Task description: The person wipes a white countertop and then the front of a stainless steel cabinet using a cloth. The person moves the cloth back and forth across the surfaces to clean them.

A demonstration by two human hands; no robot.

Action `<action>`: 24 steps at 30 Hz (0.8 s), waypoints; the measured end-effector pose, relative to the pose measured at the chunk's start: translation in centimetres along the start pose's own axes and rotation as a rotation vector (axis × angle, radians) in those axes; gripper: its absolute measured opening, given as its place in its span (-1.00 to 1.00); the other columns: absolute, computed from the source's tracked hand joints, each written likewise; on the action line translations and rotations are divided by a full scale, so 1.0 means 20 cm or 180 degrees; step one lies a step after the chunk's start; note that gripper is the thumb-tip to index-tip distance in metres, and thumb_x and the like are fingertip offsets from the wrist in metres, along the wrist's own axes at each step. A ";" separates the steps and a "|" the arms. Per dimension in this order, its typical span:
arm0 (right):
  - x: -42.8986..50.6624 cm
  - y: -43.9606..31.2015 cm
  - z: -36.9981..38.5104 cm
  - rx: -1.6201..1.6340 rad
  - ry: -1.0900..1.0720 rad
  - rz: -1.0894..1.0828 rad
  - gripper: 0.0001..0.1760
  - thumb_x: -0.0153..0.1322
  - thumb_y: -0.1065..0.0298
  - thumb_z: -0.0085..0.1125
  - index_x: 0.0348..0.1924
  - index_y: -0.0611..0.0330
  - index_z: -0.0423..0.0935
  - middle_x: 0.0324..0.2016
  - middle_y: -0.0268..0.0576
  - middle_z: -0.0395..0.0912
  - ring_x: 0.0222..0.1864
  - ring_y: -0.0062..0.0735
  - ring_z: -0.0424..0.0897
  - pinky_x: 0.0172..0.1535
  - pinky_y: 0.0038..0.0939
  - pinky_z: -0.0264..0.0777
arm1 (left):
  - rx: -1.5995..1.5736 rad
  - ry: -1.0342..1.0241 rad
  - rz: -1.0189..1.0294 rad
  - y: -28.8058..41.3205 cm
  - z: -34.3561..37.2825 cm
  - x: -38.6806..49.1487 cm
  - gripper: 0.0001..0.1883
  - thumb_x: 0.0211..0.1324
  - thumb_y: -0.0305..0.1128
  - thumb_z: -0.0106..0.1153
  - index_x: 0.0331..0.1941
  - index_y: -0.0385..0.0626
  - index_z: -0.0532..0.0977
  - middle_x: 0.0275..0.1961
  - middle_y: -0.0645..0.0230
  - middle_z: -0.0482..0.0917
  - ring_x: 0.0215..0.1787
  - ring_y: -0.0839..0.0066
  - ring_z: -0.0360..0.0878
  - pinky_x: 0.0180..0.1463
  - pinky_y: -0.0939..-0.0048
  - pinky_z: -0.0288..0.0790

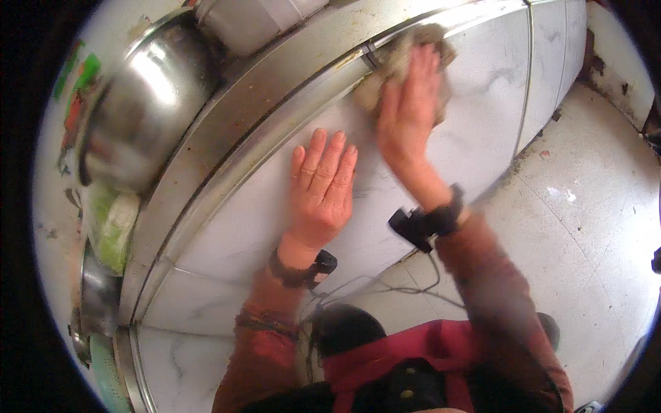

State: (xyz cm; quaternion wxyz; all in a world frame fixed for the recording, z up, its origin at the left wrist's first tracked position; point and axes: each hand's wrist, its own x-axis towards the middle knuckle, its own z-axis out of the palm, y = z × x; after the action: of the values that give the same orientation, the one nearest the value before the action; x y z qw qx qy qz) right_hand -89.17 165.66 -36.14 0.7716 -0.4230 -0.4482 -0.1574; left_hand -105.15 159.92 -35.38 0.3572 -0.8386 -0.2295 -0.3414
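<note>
My right hand (413, 106) presses flat on a crumpled brownish cloth (367, 94), which lies against a white marble-patterned panel (485, 98). The cloth reaches up to the metal trim (330, 85) along the panel's top edge, and the hand covers part of it. It looks slightly blurred. My left hand (323, 193) rests palm down against the same panel, lower and to the left, fingers a little apart, with nothing in it. Both wrists wear black straps with small devices, and a thin cable (361, 279) hangs between them.
Along the panel runs a stained metal counter edge (217, 126). Upon the counter stand a large steel bowl (155, 98), a whitish container (253, 23) and a green-and-white packet (114, 227). Pale, marked floor tiles (578, 217) spread out at the right. My feet are below.
</note>
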 end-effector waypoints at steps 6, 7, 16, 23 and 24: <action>-0.18 -0.10 -0.06 -0.0077 -0.0662 -0.0020 -0.35 0.34 0.47 0.10 0.27 0.43 0.19 0.28 0.21 0.18 0.39 0.22 0.03 0.39 0.07 -0.11 | 0.0027 0.0237 -0.0042 0.01 0.03 0.01 -0.68 0.17 -0.52 0.10 0.02 -0.24 0.52 0.18 0.15 0.50 0.32 0.09 0.35 0.44 0.01 0.04; -0.18 -0.08 -0.07 -0.0068 -0.0713 -0.0060 -0.37 0.34 0.48 0.09 0.27 0.43 0.20 0.27 0.21 0.19 0.39 0.22 0.03 0.39 0.07 -0.11 | 0.0015 0.0269 -0.0034 0.01 0.03 0.01 -0.68 0.17 -0.52 0.10 0.03 -0.24 0.52 0.18 0.15 0.50 0.32 0.09 0.36 0.43 0.01 0.04; 0.18 0.15 -0.09 -0.0320 0.0019 0.0398 -0.48 0.48 0.40 -0.10 0.27 0.47 0.19 0.29 0.30 0.15 0.39 0.19 0.05 0.40 -0.02 -0.12 | 0.0176 -0.0006 -0.0086 0.00 0.02 0.01 -0.61 0.20 -0.40 0.09 0.11 -0.23 0.47 0.26 0.12 0.41 0.38 0.11 0.25 0.46 0.02 -0.02; -0.18 -0.01 -0.09 -0.0037 -0.0579 -0.0046 -0.43 0.36 0.47 0.06 0.23 0.44 0.26 0.27 0.24 0.19 0.39 0.25 0.03 0.38 0.12 -0.13 | 0.0218 0.0063 -0.0116 0.02 0.04 0.02 -0.61 0.21 -0.40 0.06 0.12 -0.22 0.46 0.28 0.11 0.39 0.39 0.10 0.24 0.46 0.02 -0.03; -0.22 -0.01 -0.11 -0.0011 -0.0694 0.0023 -0.42 0.34 0.49 0.08 0.22 0.44 0.26 0.25 0.24 0.21 0.39 0.26 0.03 0.38 0.13 -0.13 | 0.0189 0.0074 -0.0127 0.02 0.05 0.02 -0.60 0.19 -0.42 0.07 0.12 -0.23 0.46 0.27 0.11 0.40 0.39 0.09 0.24 0.45 0.01 -0.01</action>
State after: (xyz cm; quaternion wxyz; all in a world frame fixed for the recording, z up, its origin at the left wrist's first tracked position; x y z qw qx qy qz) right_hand -90.60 163.17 -40.20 0.7181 -0.4405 -0.5277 -0.1085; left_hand -104.37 160.46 -35.75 0.3777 -0.8189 -0.2521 -0.3511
